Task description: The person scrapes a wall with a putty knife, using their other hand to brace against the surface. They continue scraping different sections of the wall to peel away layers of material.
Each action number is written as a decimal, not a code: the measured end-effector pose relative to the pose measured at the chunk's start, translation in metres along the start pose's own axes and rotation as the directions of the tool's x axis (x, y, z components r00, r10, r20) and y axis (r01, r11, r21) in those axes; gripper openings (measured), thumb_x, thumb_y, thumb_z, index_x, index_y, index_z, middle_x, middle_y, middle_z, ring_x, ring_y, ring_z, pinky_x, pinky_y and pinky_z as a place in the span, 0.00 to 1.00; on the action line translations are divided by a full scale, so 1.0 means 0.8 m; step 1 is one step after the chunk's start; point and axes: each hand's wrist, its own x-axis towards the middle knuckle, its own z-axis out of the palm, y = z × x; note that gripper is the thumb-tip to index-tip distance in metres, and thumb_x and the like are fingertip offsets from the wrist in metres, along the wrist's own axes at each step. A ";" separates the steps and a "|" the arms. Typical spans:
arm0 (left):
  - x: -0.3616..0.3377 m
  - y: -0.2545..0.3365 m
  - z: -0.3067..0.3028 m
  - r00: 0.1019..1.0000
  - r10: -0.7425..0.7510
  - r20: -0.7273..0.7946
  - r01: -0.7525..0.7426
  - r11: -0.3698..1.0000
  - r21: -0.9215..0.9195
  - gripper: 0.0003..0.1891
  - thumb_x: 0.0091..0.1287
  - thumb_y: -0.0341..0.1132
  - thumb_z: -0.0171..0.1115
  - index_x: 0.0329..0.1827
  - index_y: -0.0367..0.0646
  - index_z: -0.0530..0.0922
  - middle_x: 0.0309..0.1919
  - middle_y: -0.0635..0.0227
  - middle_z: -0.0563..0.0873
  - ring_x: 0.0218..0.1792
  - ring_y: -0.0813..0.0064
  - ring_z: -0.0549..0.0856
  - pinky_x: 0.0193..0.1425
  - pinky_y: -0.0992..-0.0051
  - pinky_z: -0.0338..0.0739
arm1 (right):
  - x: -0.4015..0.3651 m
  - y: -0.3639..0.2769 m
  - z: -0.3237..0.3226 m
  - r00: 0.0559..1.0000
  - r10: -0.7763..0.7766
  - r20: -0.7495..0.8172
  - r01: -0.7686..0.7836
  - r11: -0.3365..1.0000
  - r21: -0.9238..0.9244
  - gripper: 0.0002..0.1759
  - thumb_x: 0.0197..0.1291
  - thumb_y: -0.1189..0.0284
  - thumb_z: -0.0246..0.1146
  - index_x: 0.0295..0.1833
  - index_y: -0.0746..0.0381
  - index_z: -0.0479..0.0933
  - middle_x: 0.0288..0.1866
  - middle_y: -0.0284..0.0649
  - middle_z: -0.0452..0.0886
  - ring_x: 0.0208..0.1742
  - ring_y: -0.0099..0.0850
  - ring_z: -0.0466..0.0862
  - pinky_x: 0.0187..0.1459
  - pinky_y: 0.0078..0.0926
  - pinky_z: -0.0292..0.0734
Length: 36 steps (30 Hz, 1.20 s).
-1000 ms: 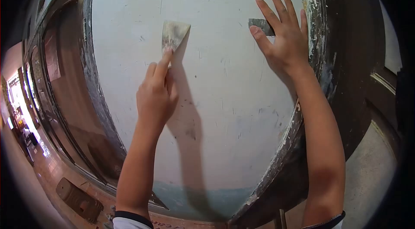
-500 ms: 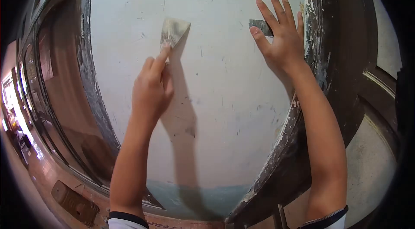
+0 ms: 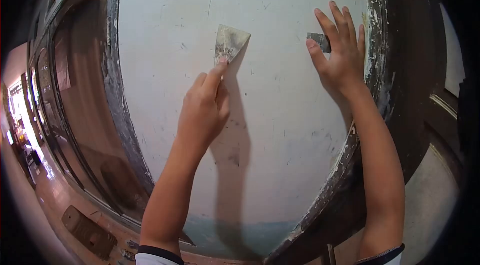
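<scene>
My left hand [image 3: 204, 107] grips a putty knife [image 3: 230, 44] with a broad, stained blade. Its forefinger stretches along the blade's base, and the blade meets a pale painted wall panel [image 3: 285, 115] with scratches and dark specks; the handle is mostly hidden in the fist. Farther right, my right hand [image 3: 341, 54] rests with fingers spread on the same panel. Between its thumb and forefinger shows a small dark grey rectangle [image 3: 318, 40], partly covered by the hand; what it is I cannot make out.
Dark frames with chipped paint edge the panel, one at the left [image 3: 116, 55] and one at the right [image 3: 372, 40]. A brown glazed door [image 3: 82, 80] stands left. A brown plastic object [image 3: 89, 231] lies on the tiled floor at lower left.
The view has turned slightly left, so everything appears farther right. Against the panel, my left hand and the putty knife have shifted a little to the right; my right hand stays in place.
</scene>
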 end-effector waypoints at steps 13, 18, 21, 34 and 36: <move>0.028 0.022 -0.004 0.996 -0.089 0.010 0.088 0.993 0.082 0.24 0.74 0.20 0.59 0.73 0.39 0.80 0.43 0.49 0.88 0.41 0.53 0.89 0.49 0.62 0.82 | -0.002 -0.001 0.000 1.000 0.007 -0.024 -0.007 1.000 0.016 0.35 0.73 0.43 0.59 0.82 0.37 0.70 0.89 0.32 0.62 0.91 0.39 0.55 0.88 0.58 0.40; -0.045 0.014 0.005 0.993 -0.110 0.046 0.099 0.974 0.204 0.32 0.72 0.23 0.61 0.80 0.53 0.75 0.40 0.61 0.82 0.32 0.55 0.86 0.34 0.58 0.83 | -0.004 -0.001 0.001 0.999 0.013 -0.040 -0.012 0.999 0.034 0.34 0.73 0.44 0.60 0.82 0.38 0.71 0.89 0.32 0.62 0.91 0.38 0.55 0.88 0.58 0.40; -0.057 0.024 0.004 0.984 -0.172 0.048 0.162 0.973 0.165 0.29 0.75 0.21 0.60 0.79 0.46 0.75 0.34 0.58 0.80 0.33 0.59 0.81 0.41 0.61 0.79 | -0.004 -0.001 0.002 0.999 0.013 -0.036 -0.012 0.999 0.033 0.34 0.73 0.44 0.60 0.81 0.38 0.71 0.89 0.32 0.62 0.91 0.38 0.55 0.88 0.59 0.41; -0.043 0.027 0.000 0.976 -0.209 0.056 0.193 0.959 0.208 0.28 0.77 0.23 0.58 0.80 0.50 0.75 0.42 0.56 0.87 0.39 0.55 0.87 0.45 0.57 0.80 | -0.005 0.006 0.005 0.998 -0.023 -0.060 0.026 0.998 0.058 0.35 0.71 0.42 0.62 0.81 0.38 0.72 0.89 0.32 0.63 0.90 0.39 0.56 0.87 0.60 0.41; -0.054 0.014 -0.003 0.989 -0.147 0.015 0.139 0.961 0.240 0.36 0.72 0.25 0.60 0.84 0.59 0.69 0.40 0.62 0.82 0.33 0.55 0.87 0.36 0.57 0.83 | -0.005 0.005 0.002 0.998 -0.021 -0.063 0.025 0.998 0.056 0.35 0.71 0.42 0.62 0.81 0.38 0.72 0.88 0.32 0.63 0.90 0.39 0.57 0.87 0.59 0.42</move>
